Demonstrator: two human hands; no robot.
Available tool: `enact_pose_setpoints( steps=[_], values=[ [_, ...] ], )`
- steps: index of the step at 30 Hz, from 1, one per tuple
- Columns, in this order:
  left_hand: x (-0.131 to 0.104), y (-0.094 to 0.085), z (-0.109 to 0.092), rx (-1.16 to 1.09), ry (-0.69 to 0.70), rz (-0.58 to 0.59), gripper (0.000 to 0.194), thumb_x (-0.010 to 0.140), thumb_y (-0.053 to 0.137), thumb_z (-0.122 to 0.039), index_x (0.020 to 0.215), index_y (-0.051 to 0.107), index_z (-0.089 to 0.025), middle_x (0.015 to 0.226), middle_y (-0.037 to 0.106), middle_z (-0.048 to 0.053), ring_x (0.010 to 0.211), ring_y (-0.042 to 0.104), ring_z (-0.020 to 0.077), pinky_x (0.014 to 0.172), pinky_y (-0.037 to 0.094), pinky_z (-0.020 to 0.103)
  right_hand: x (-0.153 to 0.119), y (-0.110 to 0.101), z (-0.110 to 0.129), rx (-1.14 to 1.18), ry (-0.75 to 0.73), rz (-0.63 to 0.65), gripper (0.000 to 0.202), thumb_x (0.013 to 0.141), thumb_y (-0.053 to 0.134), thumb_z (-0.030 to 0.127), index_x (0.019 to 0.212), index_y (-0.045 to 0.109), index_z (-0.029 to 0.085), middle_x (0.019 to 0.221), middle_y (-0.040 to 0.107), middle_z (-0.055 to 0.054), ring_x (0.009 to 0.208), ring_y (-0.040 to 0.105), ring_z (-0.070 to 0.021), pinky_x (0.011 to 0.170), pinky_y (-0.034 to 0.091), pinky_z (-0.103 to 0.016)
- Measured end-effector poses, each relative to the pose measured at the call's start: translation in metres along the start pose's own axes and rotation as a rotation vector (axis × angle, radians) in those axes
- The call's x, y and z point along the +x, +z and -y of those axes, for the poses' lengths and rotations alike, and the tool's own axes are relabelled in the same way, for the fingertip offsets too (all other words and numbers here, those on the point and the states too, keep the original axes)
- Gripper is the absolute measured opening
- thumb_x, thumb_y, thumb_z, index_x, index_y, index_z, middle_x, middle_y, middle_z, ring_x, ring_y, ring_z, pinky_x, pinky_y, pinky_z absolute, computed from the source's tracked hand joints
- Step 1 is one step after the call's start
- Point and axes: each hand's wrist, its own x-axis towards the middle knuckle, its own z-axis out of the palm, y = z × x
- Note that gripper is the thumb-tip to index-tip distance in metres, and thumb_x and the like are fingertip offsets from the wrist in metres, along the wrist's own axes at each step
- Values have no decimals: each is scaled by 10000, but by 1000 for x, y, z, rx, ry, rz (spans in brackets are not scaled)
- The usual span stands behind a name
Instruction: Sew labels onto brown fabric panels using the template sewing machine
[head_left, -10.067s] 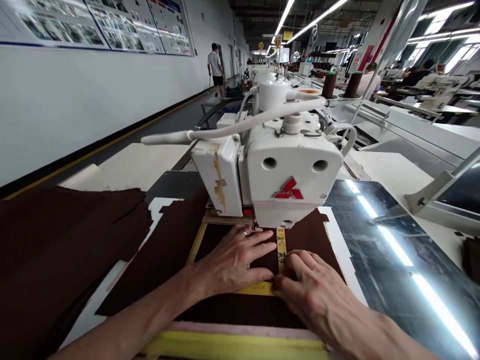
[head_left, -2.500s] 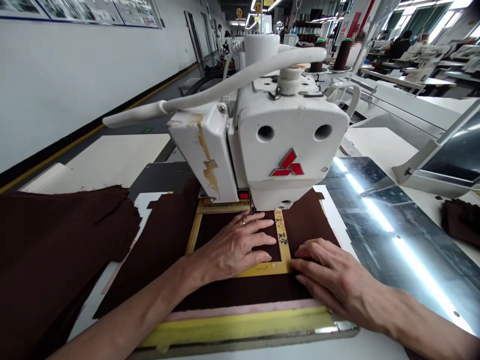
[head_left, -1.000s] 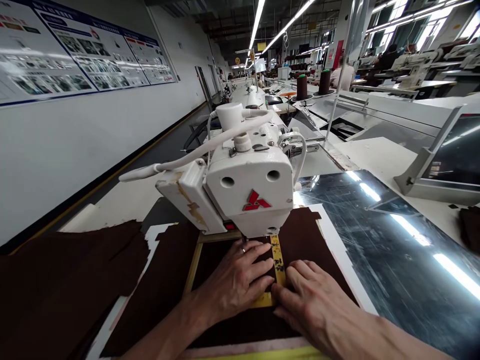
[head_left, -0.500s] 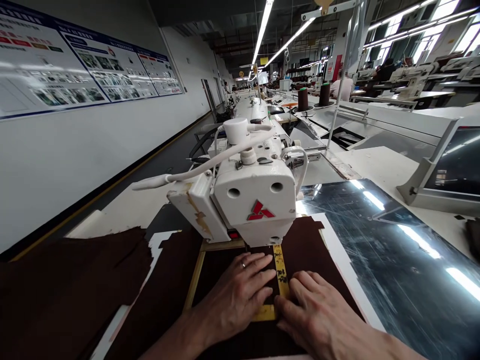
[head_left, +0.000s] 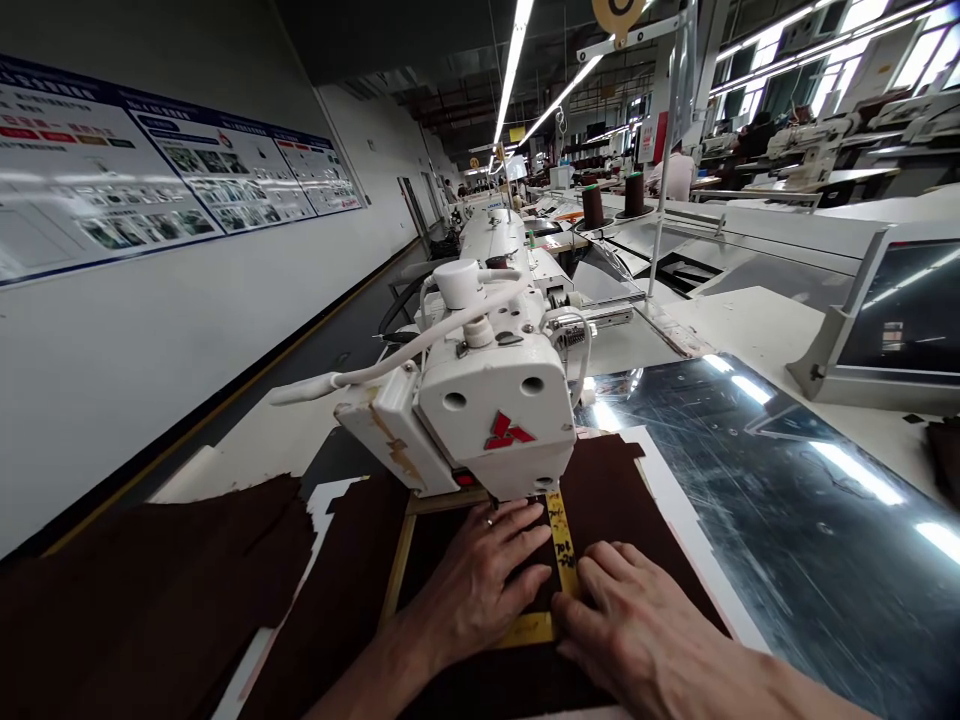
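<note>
A white sewing machine head [head_left: 495, 420] with a red emblem stands over dark brown fabric [head_left: 607, 500]. On the fabric lies a yellow frame [head_left: 561, 545] with handwriting on its right bar. My left hand [head_left: 484, 575], a ring on one finger, rests flat inside the frame with its fingers spread toward the right bar. My right hand [head_left: 630, 610] lies at the outer right side of the frame, thumb against the bar near its lower right corner and fingers bent on the fabric. The needle area is hidden behind the machine head.
White sheet edges [head_left: 675, 510] show beneath the fabric. More brown fabric [head_left: 150, 590] lies at the left. A shiny metal plate [head_left: 750, 480] and a dark screen [head_left: 907, 310] are at the right. Thread cones [head_left: 592, 208] and a seated person [head_left: 679, 172] appear farther back.
The camera view has shifted slightly, so the machine and background sit a little differently in the picture. Both hands keep nearly the same place on the frame and fabric.
</note>
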Motion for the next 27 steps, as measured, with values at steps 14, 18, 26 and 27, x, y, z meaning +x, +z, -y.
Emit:
enact_pose_setpoints(
  steps=[14, 18, 26, 27],
  values=[
    [2, 2, 3, 16, -24, 27, 386, 964, 620, -224, 1348, 619, -265, 1480, 587, 62, 1377, 524, 316, 1108, 444, 599, -1, -3, 0, 21, 31, 91, 152, 977, 641, 354, 947, 549, 237, 872, 569, -3, 829, 480, -218, 739, 302, -391],
    [4, 3, 6, 26, 9, 17, 391, 972, 618, -218, 1360, 608, -260, 1483, 584, 69, 1365, 537, 303, 1109, 448, 571, 0, -6, 0, 35, 43, 111, 128, 985, 637, 335, 960, 559, 237, 884, 569, -6, 848, 481, -218, 752, 316, -392],
    [1, 3, -4, 102, 10, -32, 332, 1012, 559, -242, 1337, 628, -248, 1403, 630, 62, 1297, 549, 304, 1083, 462, 540, 8, -11, -5, 0, 13, 144, 92, 946, 669, 251, 946, 581, 226, 888, 585, -9, 823, 482, -206, 707, 318, -375],
    [0, 2, -5, 106, 2, -28, 330, 1013, 551, -238, 1333, 629, -257, 1394, 633, 56, 1279, 557, 303, 1079, 462, 541, 9, -10, -6, -4, 11, 145, 87, 948, 665, 249, 944, 581, 226, 884, 587, -9, 816, 481, -206, 703, 317, -374]
  ],
)
